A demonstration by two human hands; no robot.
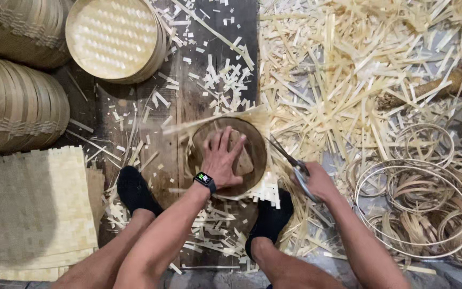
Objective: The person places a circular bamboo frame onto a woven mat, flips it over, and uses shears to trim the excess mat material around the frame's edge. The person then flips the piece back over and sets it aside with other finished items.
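Observation:
My left hand (223, 159), with a dark watch on the wrist, presses flat on a round dark wooden disc (255, 147) that lies over a woven bamboo mat (263, 191) on the floor. My right hand (316, 179) grips metal scissors (290, 159), whose blades point up and left at the disc's right edge, against the mat's fringe. Both feet in black socks (135, 190) rest either side of the disc.
A round woven bamboo tray (114, 38) stands at the top left, beside stacks of bamboo rims (17, 104). Flat woven sheets (33, 211) lie at the left. Loose bamboo strips (348, 69) cover the right; coiled bamboo rings (418, 208) lie at the lower right.

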